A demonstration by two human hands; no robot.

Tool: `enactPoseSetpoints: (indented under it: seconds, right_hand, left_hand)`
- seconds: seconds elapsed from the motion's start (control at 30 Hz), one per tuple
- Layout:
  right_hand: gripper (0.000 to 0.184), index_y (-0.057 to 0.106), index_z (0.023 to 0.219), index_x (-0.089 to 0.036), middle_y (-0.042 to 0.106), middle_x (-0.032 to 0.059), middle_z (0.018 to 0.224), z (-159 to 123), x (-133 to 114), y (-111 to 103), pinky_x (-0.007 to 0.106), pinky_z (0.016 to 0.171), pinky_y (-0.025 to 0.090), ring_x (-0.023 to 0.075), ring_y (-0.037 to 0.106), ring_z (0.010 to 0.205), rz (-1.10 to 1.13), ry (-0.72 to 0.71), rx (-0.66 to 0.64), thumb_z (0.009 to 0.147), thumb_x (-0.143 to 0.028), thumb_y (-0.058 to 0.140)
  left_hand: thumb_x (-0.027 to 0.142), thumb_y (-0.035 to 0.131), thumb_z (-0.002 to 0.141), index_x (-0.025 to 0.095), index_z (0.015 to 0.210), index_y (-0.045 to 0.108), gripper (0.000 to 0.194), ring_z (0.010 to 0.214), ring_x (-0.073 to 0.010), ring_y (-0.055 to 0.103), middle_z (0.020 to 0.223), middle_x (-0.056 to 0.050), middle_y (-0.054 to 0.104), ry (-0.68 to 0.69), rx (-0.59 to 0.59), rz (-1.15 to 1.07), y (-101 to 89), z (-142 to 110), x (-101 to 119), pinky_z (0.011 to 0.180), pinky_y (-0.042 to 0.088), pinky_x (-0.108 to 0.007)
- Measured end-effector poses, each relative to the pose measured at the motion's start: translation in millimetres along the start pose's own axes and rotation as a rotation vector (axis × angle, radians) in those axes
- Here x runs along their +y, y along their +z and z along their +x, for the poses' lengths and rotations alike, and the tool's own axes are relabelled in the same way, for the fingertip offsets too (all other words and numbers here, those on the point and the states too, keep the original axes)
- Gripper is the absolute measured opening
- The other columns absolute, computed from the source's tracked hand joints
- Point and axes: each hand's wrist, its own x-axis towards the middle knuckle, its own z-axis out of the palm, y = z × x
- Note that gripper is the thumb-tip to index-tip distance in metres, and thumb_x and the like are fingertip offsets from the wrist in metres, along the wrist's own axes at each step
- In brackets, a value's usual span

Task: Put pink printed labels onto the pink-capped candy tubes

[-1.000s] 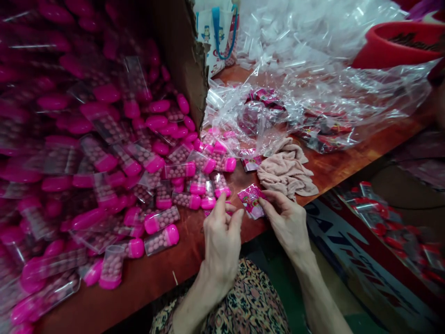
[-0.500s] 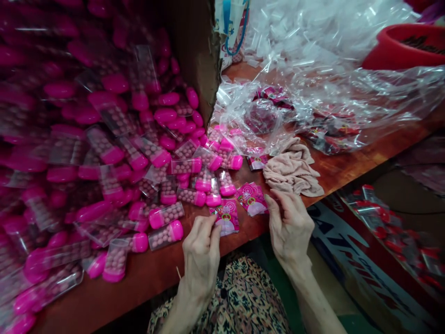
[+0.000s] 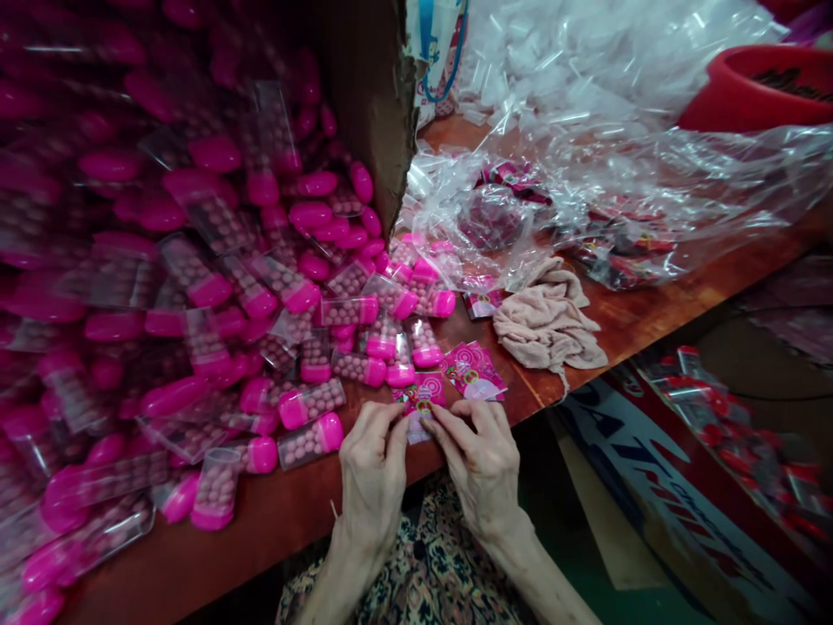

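Observation:
A small pink printed wrapper (image 3: 428,384) lies near the table's front edge, its lower part between my two hands. My left hand (image 3: 374,456) pinches its left edge with thumb and forefinger. From the right, my right hand (image 3: 480,456) has thumb and fingertips closed at the wrapper's lower right part. Just beyond my right fingers are more pink wrappers (image 3: 474,369), overlapping one another. To the left is a heap of clear tubes with pink caps (image 3: 312,440), filled with small pinkish balls.
A torn cardboard wall (image 3: 383,130) stands behind the tubes. A crumpled beige cloth (image 3: 547,317) lies right of the wrappers. Behind are clear plastic bags (image 3: 586,165) and a red bowl (image 3: 729,91). Below the table's right edge, a printed carton (image 3: 690,486) stands beside red-capped tubes (image 3: 729,417).
My left hand drew one wrapper left and towards me, apart from the others. My right hand let go of the other wrappers and moved left to this same wrapper.

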Motion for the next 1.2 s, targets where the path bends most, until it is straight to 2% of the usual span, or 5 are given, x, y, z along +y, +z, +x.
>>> enactPoseSetpoints:
  seconds: [0.47,0.63,0.73,1.0,1.2]
  right_hand:
    - [0.013,0.069,0.086,-0.017,0.054,0.0043,0.071,-0.1,3.9,-0.1,0.030,0.058,0.047,0.0163,0.049,0.068,0.108,-0.037,0.078,0.084,-0.011,0.059]
    - [0.025,0.069,0.096,-0.022,0.055,0.0024,0.074,-0.9,-1.7,-15.3,0.027,0.058,0.047,0.0143,0.050,0.070,0.200,-0.181,0.094,0.077,-0.005,0.065]
    - [0.035,0.069,0.101,-0.023,0.060,0.0047,0.082,-0.1,-8.3,-19.3,0.027,0.062,0.049,0.0162,0.054,0.079,0.300,-0.256,0.056,0.074,-0.001,0.067]
    - [0.032,0.067,0.102,-0.024,0.067,0.0023,0.091,2.3,-32.8,-9.2,0.029,0.070,0.052,0.0182,0.063,0.081,0.808,0.446,-0.244,0.072,-0.035,0.072]
    - [0.019,0.061,0.063,-0.018,0.052,-0.0036,0.058,0.8,-51.1,1.0,0.021,0.051,0.039,0.0099,0.046,0.055,0.797,0.457,-0.292,0.081,-0.026,0.064]
  left_hand:
    - [0.026,0.055,0.083,0.017,0.083,0.066,0.015,0.057,-0.0114,0.050,0.069,0.001,0.056,-0.242,-0.038,-0.220,-6.0,2.5,-1.7,0.055,0.040,-0.024]
    - [0.039,0.055,0.083,0.016,0.055,0.059,0.036,0.049,-0.0095,0.043,0.049,0.004,0.046,-0.357,-0.083,-0.442,-15.6,3.6,5.6,0.050,0.037,-0.021]
    - [0.037,0.066,0.075,0.015,0.064,0.067,0.024,0.054,-0.0102,0.052,0.056,0.001,0.060,-0.530,-0.133,-0.671,-18.1,4.4,11.0,0.054,0.043,-0.021]
    - [0.021,0.079,0.060,0.017,0.066,0.074,0.009,0.055,-0.0083,0.060,0.063,0.000,0.072,-0.634,0.139,-1.003,-24.0,7.5,17.6,0.056,0.049,-0.017]
    - [0.017,0.080,0.056,0.019,0.062,0.074,0.009,0.049,-0.0058,0.056,0.055,0.003,0.068,-0.574,0.244,-1.005,-31.9,2.4,16.7,0.051,0.048,-0.014]
